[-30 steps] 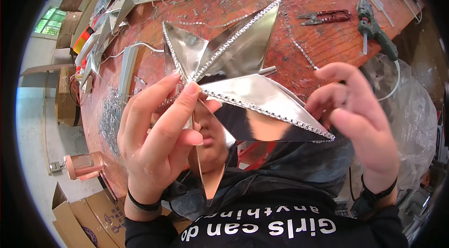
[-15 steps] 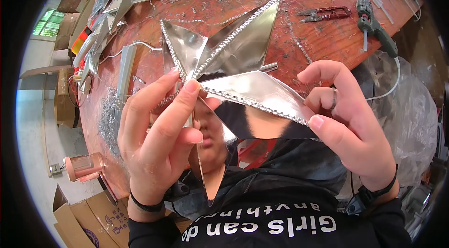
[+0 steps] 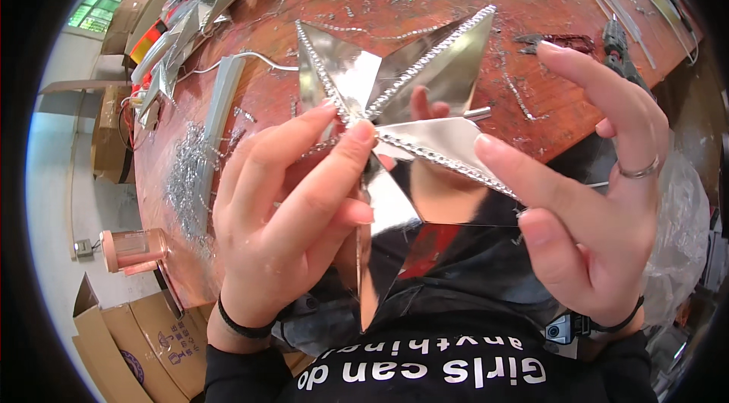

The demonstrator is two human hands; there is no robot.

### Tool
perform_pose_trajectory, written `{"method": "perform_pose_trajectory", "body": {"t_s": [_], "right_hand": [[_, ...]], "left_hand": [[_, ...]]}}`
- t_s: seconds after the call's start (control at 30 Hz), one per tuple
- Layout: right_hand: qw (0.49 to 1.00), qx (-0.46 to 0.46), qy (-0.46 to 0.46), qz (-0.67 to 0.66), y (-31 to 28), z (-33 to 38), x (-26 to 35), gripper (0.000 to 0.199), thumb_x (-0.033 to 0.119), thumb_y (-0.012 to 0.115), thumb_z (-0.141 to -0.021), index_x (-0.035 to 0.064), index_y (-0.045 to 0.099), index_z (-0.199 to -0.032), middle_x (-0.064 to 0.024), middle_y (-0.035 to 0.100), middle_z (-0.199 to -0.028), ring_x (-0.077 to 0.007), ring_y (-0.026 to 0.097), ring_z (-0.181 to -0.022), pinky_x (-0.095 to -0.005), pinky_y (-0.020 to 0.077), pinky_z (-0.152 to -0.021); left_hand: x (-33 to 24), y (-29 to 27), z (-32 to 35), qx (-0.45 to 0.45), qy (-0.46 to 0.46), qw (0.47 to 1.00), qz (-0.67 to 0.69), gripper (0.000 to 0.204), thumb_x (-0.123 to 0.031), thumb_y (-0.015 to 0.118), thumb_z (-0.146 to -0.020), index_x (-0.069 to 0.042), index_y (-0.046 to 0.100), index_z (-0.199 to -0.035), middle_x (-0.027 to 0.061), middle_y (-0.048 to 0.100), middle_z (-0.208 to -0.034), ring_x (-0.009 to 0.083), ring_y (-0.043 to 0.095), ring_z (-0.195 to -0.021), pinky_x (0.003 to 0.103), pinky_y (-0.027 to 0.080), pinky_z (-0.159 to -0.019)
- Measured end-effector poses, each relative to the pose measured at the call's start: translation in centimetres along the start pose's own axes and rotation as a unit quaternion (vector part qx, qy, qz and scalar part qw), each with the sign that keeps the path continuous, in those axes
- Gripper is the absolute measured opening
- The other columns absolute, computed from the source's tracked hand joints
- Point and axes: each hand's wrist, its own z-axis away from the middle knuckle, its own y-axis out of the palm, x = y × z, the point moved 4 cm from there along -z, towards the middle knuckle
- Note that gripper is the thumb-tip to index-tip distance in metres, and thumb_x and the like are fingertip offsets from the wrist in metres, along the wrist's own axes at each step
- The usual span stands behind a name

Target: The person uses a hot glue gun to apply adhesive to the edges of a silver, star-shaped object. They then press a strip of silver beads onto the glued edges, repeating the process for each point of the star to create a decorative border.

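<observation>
A shiny silver five-pointed star with raised, folded points is held over the near edge of the table. Strips of rhinestone chain run along the ridges of several of its points. My left hand pinches the star near its centre, thumb on top beside the rhinestones. At the right-hand point, my right hand has its fingers spread. Its index fingertip is over the face of that point and the thumb is by the tip; whether they touch it I cannot tell. The lower point hangs down toward my lap.
On the red-brown table, snips and a glue gun lie far right, partly behind my right hand. More silver stars pile up far left. Loose rhinestone chain heaps beside clear sticks. Cardboard boxes stand lower left.
My right fingers have spread and lifted; before, the thumb was at the tip of the right point with fingers curled. The star and left hand sit slightly farther right in view, the left pinch kept.
</observation>
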Motion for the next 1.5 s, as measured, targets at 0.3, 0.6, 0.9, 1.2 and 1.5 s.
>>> {"method": "perform_pose_trajectory", "body": {"t_s": [0.3, 0.6, 0.9, 1.2, 1.5], "right_hand": [[0.990, 0.059, -0.007, 0.127, 0.5, -0.3, 1.9, 0.034, 0.028, 0.053, -0.075, 0.0156, 0.074, -0.099, -0.0223, 0.047, -0.134, -0.0281, 0.044, -0.113, -0.0371, 0.0315, -0.095], [0.987, 0.009, -0.015, 0.162, -0.1, -0.1, 2.1, 0.042, 0.041, 0.042, -0.090, 0.0166, 0.073, -0.104, -0.0230, 0.046, -0.134, -0.0288, 0.048, -0.110, -0.0358, 0.0350, -0.091], [0.993, -0.010, -0.021, 0.115, 1.5, -0.4, 3.0, 0.037, 0.036, 0.052, -0.082, 0.0155, 0.072, -0.106, -0.0206, 0.040, -0.142, -0.0217, 0.045, -0.093, -0.0325, 0.0329, -0.088], [0.876, -0.278, 0.326, -0.220, -1.8, 6.0, -11.4, 0.028, 0.017, 0.051, -0.095, -0.0028, 0.056, -0.114, -0.0094, 0.058, -0.106, -0.0117, 0.050, -0.083, -0.0237, 0.0382, -0.072], [0.963, 0.076, 0.256, -0.047, 1.7, 4.1, -20.4, 0.044, 0.021, 0.057, -0.092, -0.0055, 0.048, -0.126, -0.0158, 0.054, -0.121, -0.0228, 0.049, -0.115, -0.0302, 0.0365, -0.098]], "left_hand": [[-0.1, 0.1, 0.1, -0.001, -0.012, 1.000, 0.016, 0.043, -0.036, 0.050, -0.095, -0.001, 0.059, -0.118, 0.0202, 0.053, -0.117, 0.0260, 0.063, -0.093, 0.035, 0.053, -0.077], [-0.2, -0.2, 0.0, -0.023, -0.012, 1.000, 0.005, 0.045, -0.041, 0.049, -0.093, -0.003, 0.063, -0.114, 0.0185, 0.057, -0.113, 0.0288, 0.059, -0.096, 0.037, 0.049, -0.080], [-0.2, -0.3, -0.1, -0.024, -0.019, 1.000, -0.006, 0.045, -0.042, 0.050, -0.092, -0.004, 0.064, -0.112, 0.0164, 0.059, -0.111, 0.0291, 0.059, -0.095, 0.036, 0.049, -0.079], [-0.6, -1.0, -0.3, -0.057, -0.040, 0.998, 0.004, 0.038, -0.029, 0.070, -0.075, -0.009, 0.067, -0.107, 0.0096, 0.063, -0.104, 0.0248, 0.061, -0.093, 0.035, 0.049, -0.078], [-0.8, -1.6, -0.5, -0.041, -0.031, 0.998, -0.025, 0.044, -0.038, 0.067, -0.078, -0.006, 0.065, -0.109, 0.0125, 0.066, -0.108, 0.0276, 0.064, -0.093, 0.036, 0.049, -0.077]]}}
